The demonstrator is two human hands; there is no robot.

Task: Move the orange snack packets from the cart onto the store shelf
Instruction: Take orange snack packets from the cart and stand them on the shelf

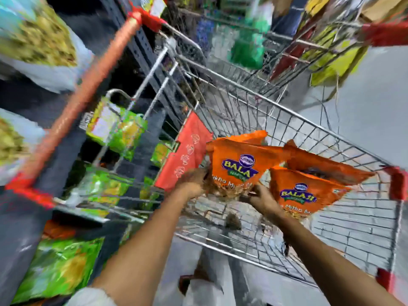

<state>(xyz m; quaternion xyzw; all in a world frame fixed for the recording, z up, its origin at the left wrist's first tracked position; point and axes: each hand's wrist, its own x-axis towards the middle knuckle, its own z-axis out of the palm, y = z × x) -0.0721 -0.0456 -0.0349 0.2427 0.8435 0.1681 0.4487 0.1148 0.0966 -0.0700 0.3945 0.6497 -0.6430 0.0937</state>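
Note:
Both my hands reach into a wire shopping cart [353, 228]. My left hand [194, 182] grips the lower left edge of an orange snack packet [238, 164] with a purple logo. My right hand [262, 199] holds the lower edge of a second orange packet [306, 195], just right of the first. A third orange packet [326, 166] lies behind them against the cart's wire side. The frame is blurred by motion, so the finger positions are unclear. The dark store shelf [72, 215] stands to the left.
The shelf on the left holds green snack packets [59, 268] and clear bags of yellow snacks [37, 38]. The cart has a red handle [88, 93] and a red child-seat flap [189, 151]. A second cart [276, 62] with green and yellow goods stands farther ahead. Grey floor lies to the right.

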